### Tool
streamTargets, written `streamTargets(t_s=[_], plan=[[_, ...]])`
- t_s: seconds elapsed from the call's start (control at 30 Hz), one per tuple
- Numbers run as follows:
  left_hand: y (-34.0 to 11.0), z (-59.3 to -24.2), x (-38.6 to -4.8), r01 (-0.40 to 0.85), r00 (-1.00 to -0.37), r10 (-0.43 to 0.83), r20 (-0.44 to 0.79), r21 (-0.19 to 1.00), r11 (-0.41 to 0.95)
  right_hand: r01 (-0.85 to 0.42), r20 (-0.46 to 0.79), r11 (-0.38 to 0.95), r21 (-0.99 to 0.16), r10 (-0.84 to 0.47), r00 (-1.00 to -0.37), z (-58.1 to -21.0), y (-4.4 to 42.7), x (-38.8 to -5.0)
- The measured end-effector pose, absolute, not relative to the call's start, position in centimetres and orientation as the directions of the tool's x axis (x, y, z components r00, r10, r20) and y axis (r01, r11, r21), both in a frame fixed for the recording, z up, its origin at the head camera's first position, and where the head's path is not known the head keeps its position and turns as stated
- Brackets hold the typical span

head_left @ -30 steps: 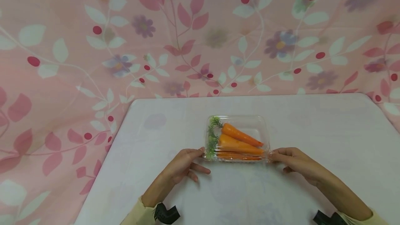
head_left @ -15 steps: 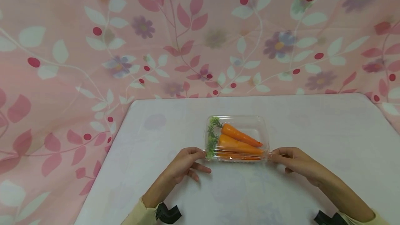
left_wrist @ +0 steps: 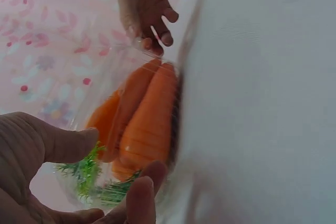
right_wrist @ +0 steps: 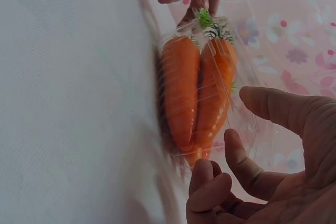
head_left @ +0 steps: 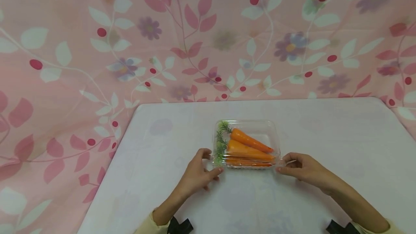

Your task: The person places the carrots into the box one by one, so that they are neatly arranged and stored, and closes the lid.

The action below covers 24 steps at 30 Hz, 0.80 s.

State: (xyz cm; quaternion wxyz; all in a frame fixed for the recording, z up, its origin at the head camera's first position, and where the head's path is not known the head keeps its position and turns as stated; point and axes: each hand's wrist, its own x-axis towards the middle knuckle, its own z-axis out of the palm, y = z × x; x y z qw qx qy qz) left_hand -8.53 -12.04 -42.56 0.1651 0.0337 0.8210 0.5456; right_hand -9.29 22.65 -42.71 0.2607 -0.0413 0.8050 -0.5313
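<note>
A clear plastic clamshell box point(head_left: 256, 122) lies on the white table in the head view, its lid down. Through it show two orange carrots point(head_left: 248, 149) with feathery green tops point(head_left: 222, 138). My left hand point(head_left: 197, 174) is at the box's front left corner, thumb in front and fingers at the side. At the front right corner is my right hand point(head_left: 302, 167), thumb low and fingers bent beside the wall. Both wrist views show thumb point(left_wrist: 73, 142) and fingers spread apart; whether the tips touch the plastic is hard to tell.
The white-covered table point(head_left: 169, 129) extends around the box. Behind it hangs a pink floral cloth point(head_left: 208, 39). Dark wrist-worn devices point(head_left: 180, 225) sit at both yellow sleeves.
Both hands have loosened from the pinch at the box's corners. The left thumb has come round to the front and its fingers have risen along the side. The box stays put.
</note>
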Motion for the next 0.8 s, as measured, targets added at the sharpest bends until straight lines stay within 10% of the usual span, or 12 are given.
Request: streamTargets(t_s=[0.8], plan=[[-11.3, -43.8, -8.0, -0.071, -0.971, 0.169, -0.169, 0.881, 0.468, 0.191, -0.344, 0.366, -0.911, -0.417, -0.842, -43.0, 22.7, -9.2]])
